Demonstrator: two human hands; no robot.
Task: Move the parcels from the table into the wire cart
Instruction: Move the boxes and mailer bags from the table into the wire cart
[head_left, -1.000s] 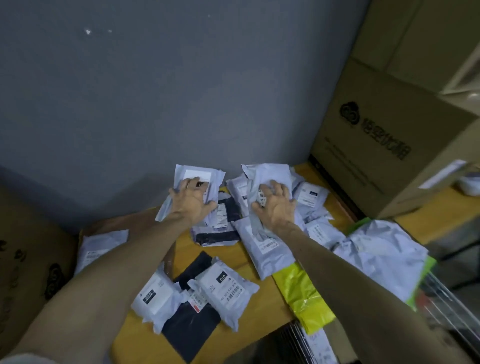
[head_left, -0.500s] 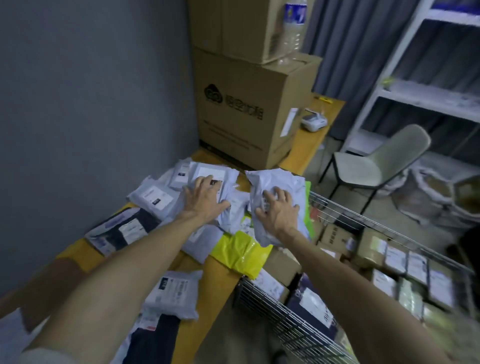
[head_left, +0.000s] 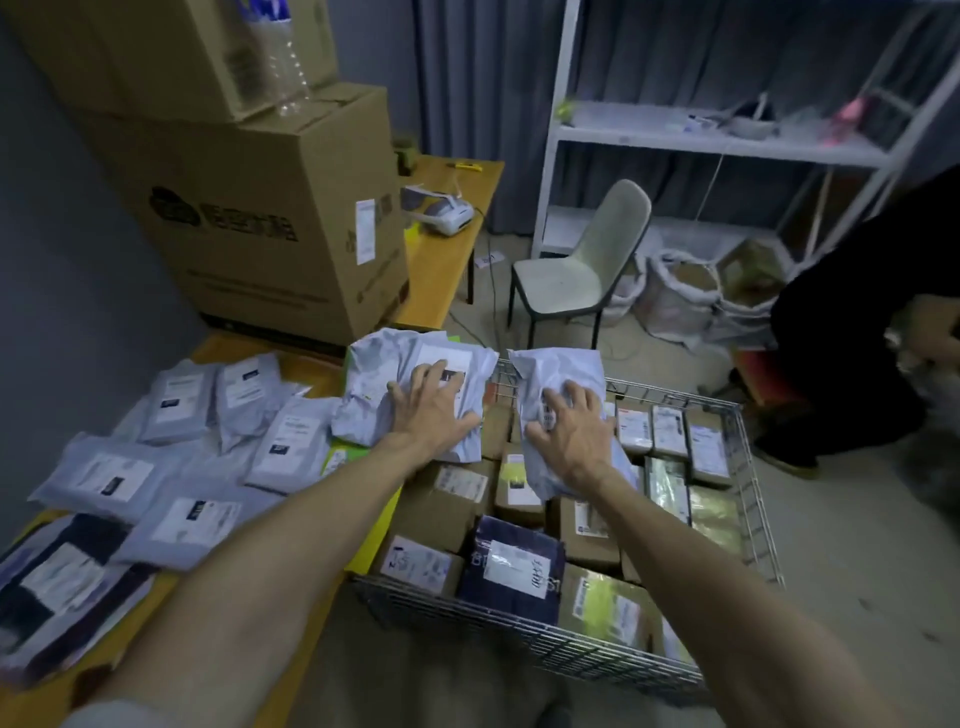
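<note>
My left hand (head_left: 434, 413) grips a grey-white poly mailer (head_left: 384, 384) with a white label, held over the table's right edge at the cart's near-left corner. My right hand (head_left: 571, 431) grips a second grey-white mailer (head_left: 558, 371) above the inside of the wire cart (head_left: 748, 467). The cart stands to the right of the yellow table (head_left: 457, 260) and holds several cardboard boxes and a dark blue mailer (head_left: 511, 566). Several more grey and dark mailers (head_left: 182, 499) lie spread on the table to the left.
Large stacked cardboard boxes (head_left: 260, 223) stand at the table's back, with a white device (head_left: 441, 210) beside them. Beyond the cart are a pale chair (head_left: 587, 260), a white shelf rack (head_left: 701, 135) and sacks on the floor. A person in dark clothing (head_left: 862, 332) is at the right.
Both hands lifted their mailers off the table and carried them rightward; the right one is now over the cart, the left one at the table's edge. The view swung right.
</note>
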